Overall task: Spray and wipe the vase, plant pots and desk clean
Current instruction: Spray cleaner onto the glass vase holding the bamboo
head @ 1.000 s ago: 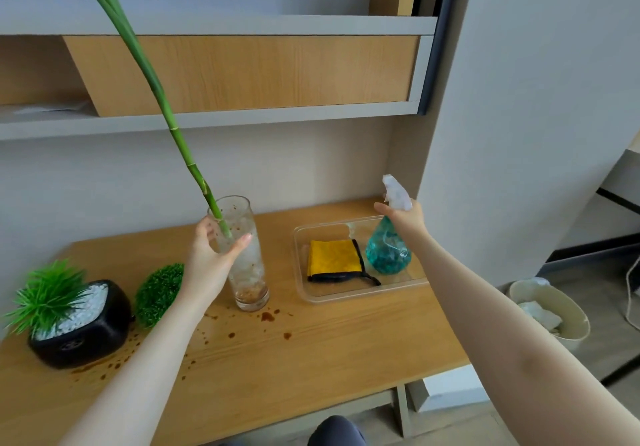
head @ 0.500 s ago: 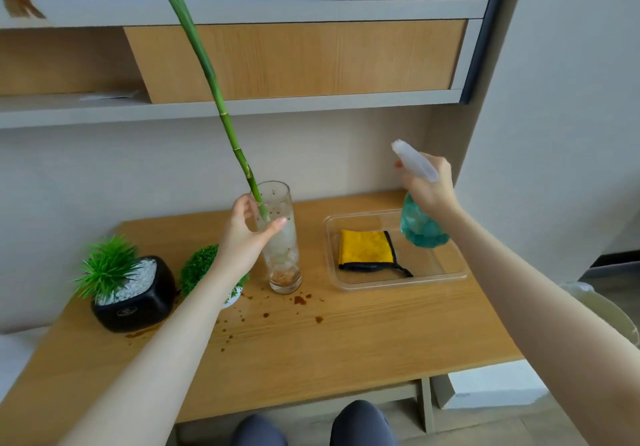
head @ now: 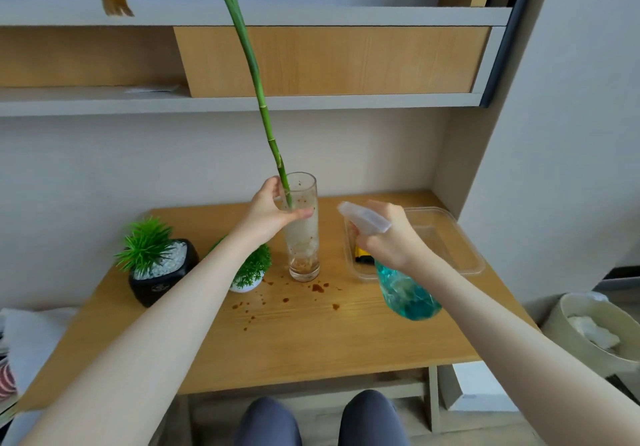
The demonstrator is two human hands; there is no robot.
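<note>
Vase [head: 303,234] within left hand [head: 266,213] fingers (thumb in front)

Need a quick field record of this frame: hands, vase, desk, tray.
left hand: grips the glass vase near its rim
right hand: holds the spray bottle, nozzle aimed at the vase
vase: upright on the desk, green stem inside, brown specks on the glass
desk: brown spots in front of the vase
tray: yellow cloth mostly hidden
</note>
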